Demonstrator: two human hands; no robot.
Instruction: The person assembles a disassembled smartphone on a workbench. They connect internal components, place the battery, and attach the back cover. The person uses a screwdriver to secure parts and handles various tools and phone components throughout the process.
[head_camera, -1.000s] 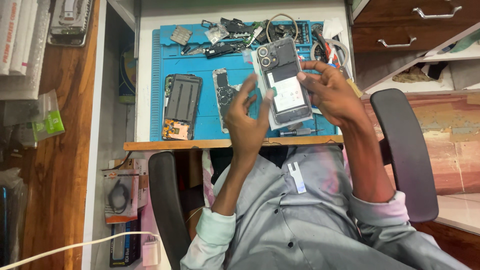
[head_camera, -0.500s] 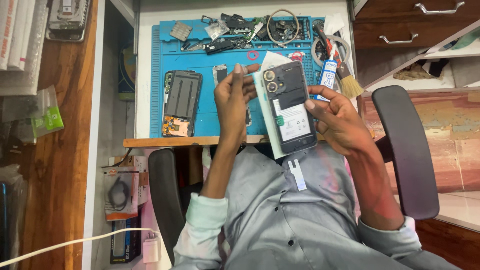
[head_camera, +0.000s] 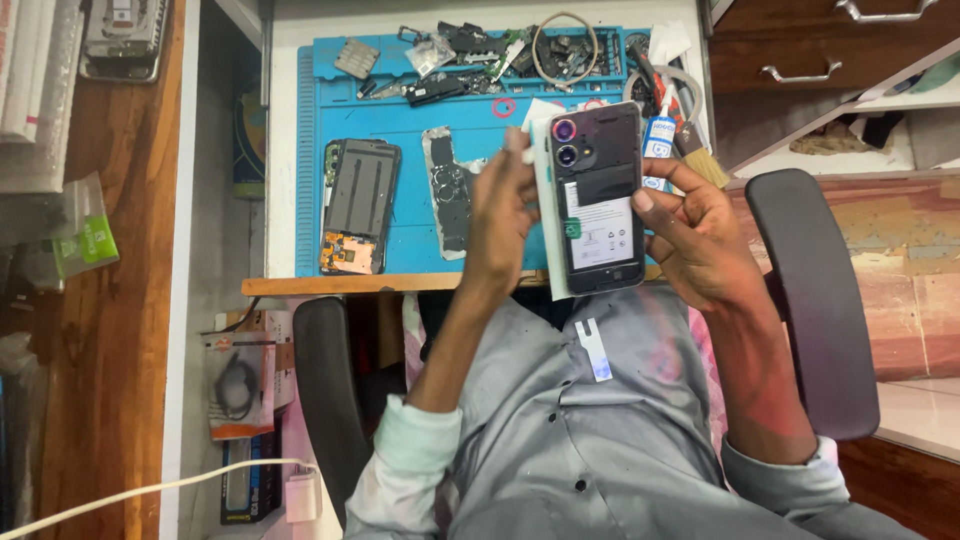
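Your right hand (head_camera: 700, 245) grips the dark phone back cover (head_camera: 597, 195) along its right edge, fingers curled around it, above the near edge of the blue mat (head_camera: 400, 150). Your left hand (head_camera: 500, 215) pinches its pale left edge, fingertips closed. An opened phone (head_camera: 360, 205) lies left of the cover.

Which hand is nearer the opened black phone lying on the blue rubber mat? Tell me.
Left. Left hand sits just beside the opened black phone; right hand lies farther, beyond the held transparent-backed phone.
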